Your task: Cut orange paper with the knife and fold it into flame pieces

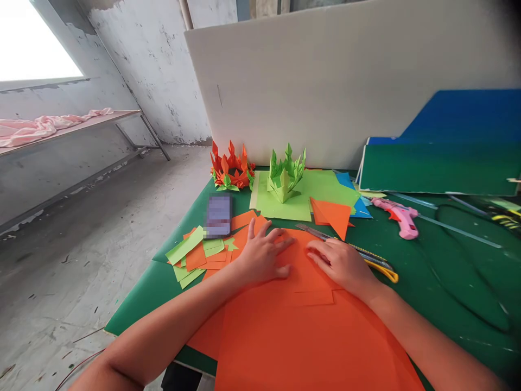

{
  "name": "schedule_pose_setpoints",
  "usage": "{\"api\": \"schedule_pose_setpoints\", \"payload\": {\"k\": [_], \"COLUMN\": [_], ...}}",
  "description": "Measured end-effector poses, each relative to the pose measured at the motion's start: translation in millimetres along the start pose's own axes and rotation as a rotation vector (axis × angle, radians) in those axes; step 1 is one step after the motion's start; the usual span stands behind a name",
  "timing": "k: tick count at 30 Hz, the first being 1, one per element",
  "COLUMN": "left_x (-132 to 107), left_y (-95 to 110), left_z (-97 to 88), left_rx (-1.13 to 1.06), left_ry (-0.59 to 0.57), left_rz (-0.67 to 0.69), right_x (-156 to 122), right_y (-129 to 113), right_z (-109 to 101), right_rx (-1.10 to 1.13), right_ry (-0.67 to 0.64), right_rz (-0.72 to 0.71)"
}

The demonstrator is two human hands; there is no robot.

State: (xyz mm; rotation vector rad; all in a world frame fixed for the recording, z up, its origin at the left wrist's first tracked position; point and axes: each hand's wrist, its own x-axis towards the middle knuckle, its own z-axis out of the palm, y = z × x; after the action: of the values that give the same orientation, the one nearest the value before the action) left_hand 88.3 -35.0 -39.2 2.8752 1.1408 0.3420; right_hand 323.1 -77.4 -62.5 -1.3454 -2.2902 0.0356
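In the head view, a green table mat (407,260) stands before a white board (345,81), in a room with grey rough walls. Both hands lie flat with fingers spread (nothing is gripped): the left hand (262,255) and the right hand (342,263) press on a folded orange paper (303,274), which lies on a large orange sheet (305,342) at the near edge. A yellow cutter (380,263) lies just beside the right hand. Paper scraps (195,252) and a phone (218,215) lie to the left.

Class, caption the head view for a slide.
Left hand and right hand lie flat on orange paper, yellow cutter alongside.
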Motion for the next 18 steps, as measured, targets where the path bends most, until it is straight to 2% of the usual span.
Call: {"api": "schedule_pose_setpoints", "payload": {"k": [7,11,18], "left_x": [1.0,-0.4,0.7], "left_y": [-2.5,-3.2,1.1], "left_z": [5.6,8.2,3.5], "left_rx": [-0.044,-0.100,-0.151], "left_ry": [0.020,0.023,-0.010], "left_rz": [-0.011,-0.031,0.089], "right_x": [-3.6,-3.5,0.0], "right_y": [-1.1,-4.7,-9.2], "right_z": [7.1,10.9,10.7], "right_rx": [-0.054,-0.052,0.017], "right_ry": [-0.019,0.023,0.010], "right_rz": [0.038,0.073,0.112]}}
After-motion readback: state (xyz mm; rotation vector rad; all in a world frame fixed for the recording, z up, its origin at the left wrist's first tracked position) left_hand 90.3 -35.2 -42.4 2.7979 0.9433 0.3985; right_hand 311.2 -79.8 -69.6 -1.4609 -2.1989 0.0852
